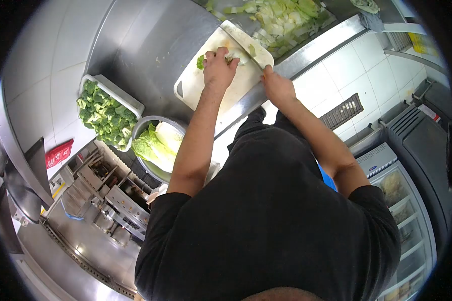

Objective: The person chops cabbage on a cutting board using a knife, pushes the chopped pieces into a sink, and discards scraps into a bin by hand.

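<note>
A white cutting board lies slanted on the steel counter. My left hand is closed over a piece of cabbage on the board, its fingers curled and pointing to the upper right. My right hand grips the handle of a knife, whose long blade crosses the board diagonally just beyond my left hand. A small pale green piece lies on the far side of the blade. Past the board, a heap of cut cabbage fills a steel basin.
A white tray of broccoli stands at the counter's left. Beside it, near my left forearm, is a metal bowl holding leafy cabbage. A glass-topped freezer is at the right. A floor drain shows in the tiles.
</note>
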Demonstrator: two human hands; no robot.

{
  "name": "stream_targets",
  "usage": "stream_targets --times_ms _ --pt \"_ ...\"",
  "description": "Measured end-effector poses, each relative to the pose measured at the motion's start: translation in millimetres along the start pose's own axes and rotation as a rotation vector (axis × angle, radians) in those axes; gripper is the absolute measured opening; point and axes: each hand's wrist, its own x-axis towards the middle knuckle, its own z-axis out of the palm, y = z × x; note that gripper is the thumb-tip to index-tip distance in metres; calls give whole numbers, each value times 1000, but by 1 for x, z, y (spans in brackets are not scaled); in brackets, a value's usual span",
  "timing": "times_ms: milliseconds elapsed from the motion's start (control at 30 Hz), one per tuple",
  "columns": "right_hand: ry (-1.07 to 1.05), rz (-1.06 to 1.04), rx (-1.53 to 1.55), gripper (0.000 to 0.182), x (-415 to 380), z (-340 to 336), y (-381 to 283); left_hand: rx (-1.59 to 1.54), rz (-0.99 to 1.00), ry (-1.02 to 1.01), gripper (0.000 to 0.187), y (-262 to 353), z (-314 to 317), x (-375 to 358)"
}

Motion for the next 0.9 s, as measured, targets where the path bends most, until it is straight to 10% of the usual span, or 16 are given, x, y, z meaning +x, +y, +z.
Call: stream_targets --times_ms 900 --pt "-77 -13 29 31 -13 -18 -2 21 26 -136 41 -2 -13 6"
